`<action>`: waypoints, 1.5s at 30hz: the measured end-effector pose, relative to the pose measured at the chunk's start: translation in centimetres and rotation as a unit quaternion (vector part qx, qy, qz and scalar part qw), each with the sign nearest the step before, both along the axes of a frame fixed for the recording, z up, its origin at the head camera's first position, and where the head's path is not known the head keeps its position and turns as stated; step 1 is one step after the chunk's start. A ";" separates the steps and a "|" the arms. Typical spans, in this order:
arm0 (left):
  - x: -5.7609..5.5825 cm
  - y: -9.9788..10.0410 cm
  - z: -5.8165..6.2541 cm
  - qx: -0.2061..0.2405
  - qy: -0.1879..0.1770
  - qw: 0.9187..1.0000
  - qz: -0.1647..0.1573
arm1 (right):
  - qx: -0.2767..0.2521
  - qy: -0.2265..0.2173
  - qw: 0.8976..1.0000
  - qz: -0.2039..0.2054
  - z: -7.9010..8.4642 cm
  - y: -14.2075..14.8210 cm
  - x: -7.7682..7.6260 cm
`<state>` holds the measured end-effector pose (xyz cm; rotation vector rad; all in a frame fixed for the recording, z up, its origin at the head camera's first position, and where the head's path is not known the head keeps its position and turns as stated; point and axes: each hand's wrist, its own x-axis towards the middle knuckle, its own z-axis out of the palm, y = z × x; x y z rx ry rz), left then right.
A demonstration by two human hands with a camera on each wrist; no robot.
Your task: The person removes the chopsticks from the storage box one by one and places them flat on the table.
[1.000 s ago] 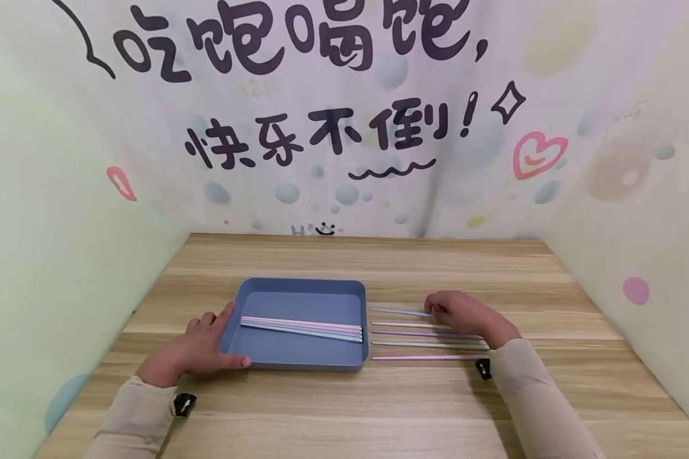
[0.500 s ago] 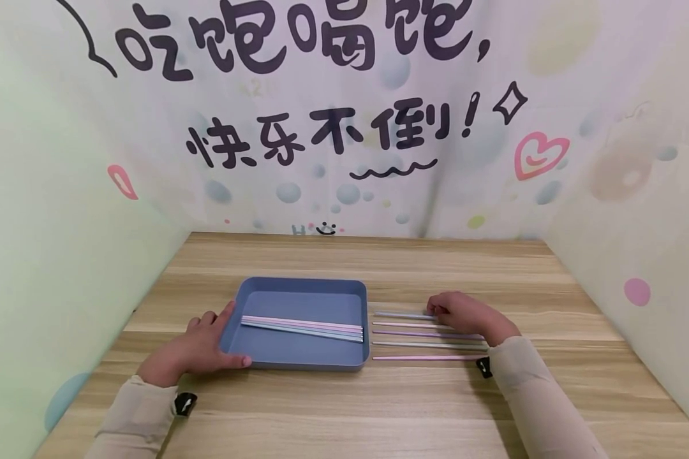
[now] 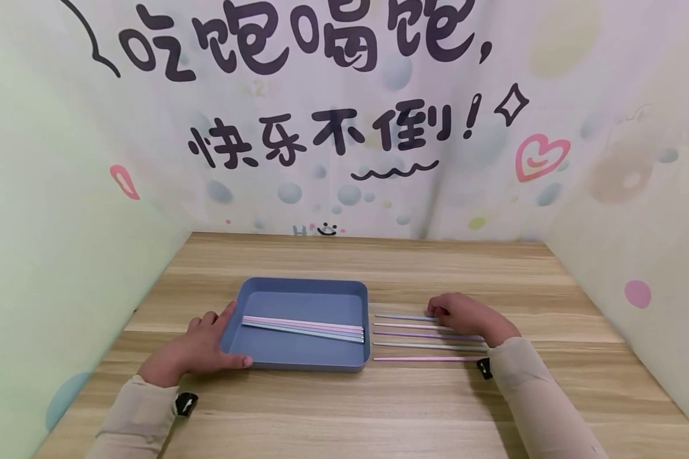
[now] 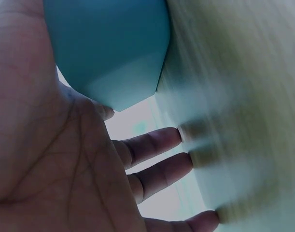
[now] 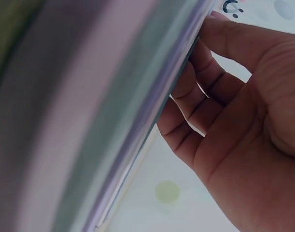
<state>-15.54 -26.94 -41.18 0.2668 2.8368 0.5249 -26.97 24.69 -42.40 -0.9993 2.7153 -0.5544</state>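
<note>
A blue-grey tray (image 3: pixel 304 350) lies on the table, with several pastel chopsticks (image 3: pixel 304 328) inside it, grouped together and slightly slanted. My left hand (image 3: pixel 203 350) rests against the tray's left end, thumb by the front corner and index finger along the side. Its other fingers touch the table in the left wrist view. To the right of the tray, several chopsticks lie apart in a row: white, purple, pale green and a pink chopstick (image 3: pixel 425 359) nearest me. My right hand (image 3: pixel 462 314) pinches the farthest one, a blue chopstick (image 3: pixel 402 317); its right part is hidden.
The wooden table (image 3: pixel 344 414) meets a printed cloth wall (image 3: pixel 321 204) at the back. Pale walls stand at left and right. The tray's right wall is close to the tips of the loose chopsticks.
The blue chopstick's left tip has shifted slightly right and toward me, bringing it nearer to parallel with the row. My left hand and the tray stay put.
</note>
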 end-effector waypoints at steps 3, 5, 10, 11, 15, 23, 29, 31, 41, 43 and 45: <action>0.0 0.0 0.0 0.001 0.005 1.000 -0.003 | -0.003 0.006 1.000 0.002 0.1 -0.1 0.0; 0.0 -0.1 -0.1 0.002 0.006 1.000 -0.005 | -0.003 0.014 1.000 0.003 0.2 -0.1 0.0; -0.1 -0.2 -0.2 0.000 0.003 1.000 -0.003 | -0.004 0.024 1.000 0.002 0.9 -0.9 -0.1; -0.1 -0.2 -0.2 0.000 0.003 1.000 -0.002 | -0.005 0.025 1.000 0.005 1.1 -1.2 -0.1; -0.2 -0.3 -0.3 -0.001 0.005 1.000 -0.002 | -0.009 0.033 0.999 0.019 1.8 -2.6 -0.3; -0.1 -0.2 -0.3 0.002 0.002 1.000 -0.004 | 0.008 0.031 0.999 0.013 2.9 -5.8 -0.4; 0.0 -0.1 -0.3 0.002 0.004 1.000 -0.002 | 0.001 0.041 0.999 0.018 3.9 -8.3 -0.5; 0.0 -0.1 -0.2 0.003 0.003 1.000 -0.002 | -0.002 0.045 0.999 0.022 4.1 -9.2 -0.5; -0.1 -0.1 -0.2 0.002 0.001 1.000 -0.001 | -0.019 0.027 0.999 0.021 5.5 -14.3 -0.8; -0.1 -0.1 -0.2 0.002 0.003 1.000 -0.002 | -0.022 0.027 0.999 0.033 5.5 -15.3 -1.0; -0.2 -0.1 -0.3 0.004 0.002 1.000 -0.002 | -0.021 0.029 0.998 0.044 5.5 -16.2 -1.0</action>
